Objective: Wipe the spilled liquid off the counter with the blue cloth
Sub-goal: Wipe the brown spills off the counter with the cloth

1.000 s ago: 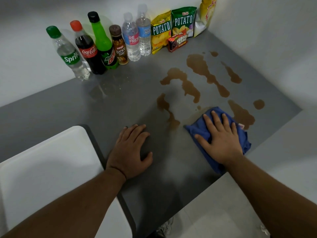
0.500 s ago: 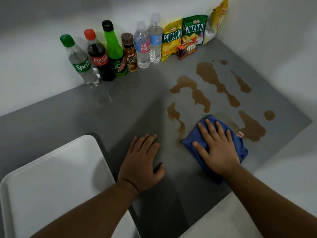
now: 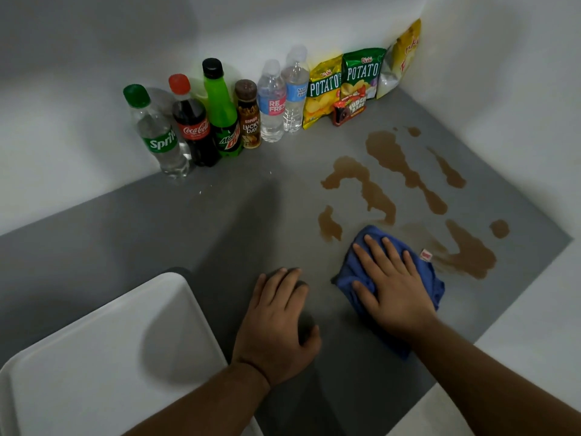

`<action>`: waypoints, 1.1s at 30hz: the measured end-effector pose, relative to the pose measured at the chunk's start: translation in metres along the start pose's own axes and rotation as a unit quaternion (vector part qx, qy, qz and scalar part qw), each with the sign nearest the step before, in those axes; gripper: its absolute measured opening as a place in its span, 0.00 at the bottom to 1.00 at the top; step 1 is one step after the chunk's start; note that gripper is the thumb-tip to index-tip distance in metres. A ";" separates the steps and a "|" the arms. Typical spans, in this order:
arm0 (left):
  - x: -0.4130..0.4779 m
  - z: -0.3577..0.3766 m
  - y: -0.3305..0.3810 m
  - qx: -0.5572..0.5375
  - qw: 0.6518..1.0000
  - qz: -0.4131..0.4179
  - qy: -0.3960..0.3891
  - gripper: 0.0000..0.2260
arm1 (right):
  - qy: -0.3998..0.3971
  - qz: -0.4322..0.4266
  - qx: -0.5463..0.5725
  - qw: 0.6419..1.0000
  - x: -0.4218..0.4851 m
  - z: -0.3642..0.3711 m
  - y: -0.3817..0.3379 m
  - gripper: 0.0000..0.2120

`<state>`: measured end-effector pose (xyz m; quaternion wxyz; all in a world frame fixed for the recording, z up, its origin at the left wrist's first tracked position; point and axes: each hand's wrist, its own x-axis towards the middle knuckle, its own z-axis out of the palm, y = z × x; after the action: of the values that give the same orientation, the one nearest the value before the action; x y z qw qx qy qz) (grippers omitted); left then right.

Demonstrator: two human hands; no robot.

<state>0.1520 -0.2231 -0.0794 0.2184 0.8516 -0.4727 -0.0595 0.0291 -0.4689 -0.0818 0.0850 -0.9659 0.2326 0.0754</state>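
Brown spilled liquid (image 3: 393, 158) lies in several patches across the right half of the grey counter (image 3: 188, 221). A crumpled blue cloth (image 3: 437, 284) with a small red tag sits on the counter at the near edge of the spill. My right hand (image 3: 390, 284) presses flat on the cloth, fingers spread. One brown patch (image 3: 471, 253) lies just right of the cloth, and a small one (image 3: 328, 225) just left of it. My left hand (image 3: 276, 322) rests palm down on bare counter to the left of the cloth, holding nothing.
Several drink bottles (image 3: 220, 111) stand in a row against the back wall. Snack bags (image 3: 361, 73) and a small red packet (image 3: 349, 110) fill the back corner. A white tray (image 3: 103, 357) lies at the near left. White walls close the back and right.
My right hand has slid the cloth left over the near strip of the spill, which is now gone. The camera view has shifted, and my left hand has stayed on the counter.
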 end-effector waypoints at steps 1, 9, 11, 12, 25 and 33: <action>0.000 0.000 0.000 -0.002 1.000 -0.002 -0.002 0.28 | 0.006 0.024 0.001 1.000 0.013 -0.001 -0.007 0.33; 0.000 0.003 -0.006 -0.030 0.999 -0.009 -0.003 0.28 | 0.004 -0.033 0.006 0.999 0.027 0.002 -0.044 0.32; 0.000 0.005 -0.007 -0.037 0.999 -0.007 0.001 0.28 | 0.008 -0.077 0.001 0.997 0.013 0.002 -0.026 0.30; 0.000 0.006 -0.007 -0.037 0.999 -0.007 0.001 0.29 | 0.007 -0.084 0.001 0.996 0.011 0.000 -0.017 0.30; 0.001 0.005 -0.006 -0.049 0.999 -0.013 0.006 0.27 | 0.013 -0.087 0.007 0.996 0.066 -0.001 -0.051 0.31; 0.002 0.001 -0.003 -0.036 0.999 -0.008 -0.011 0.26 | 0.008 -0.017 0.007 1.000 0.094 -0.017 -0.034 0.32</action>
<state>0.1549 -0.2233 -0.0816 0.2430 0.8464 -0.4657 -0.0875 0.1294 -0.4830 -0.0781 0.0909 -0.9697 0.2174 0.0643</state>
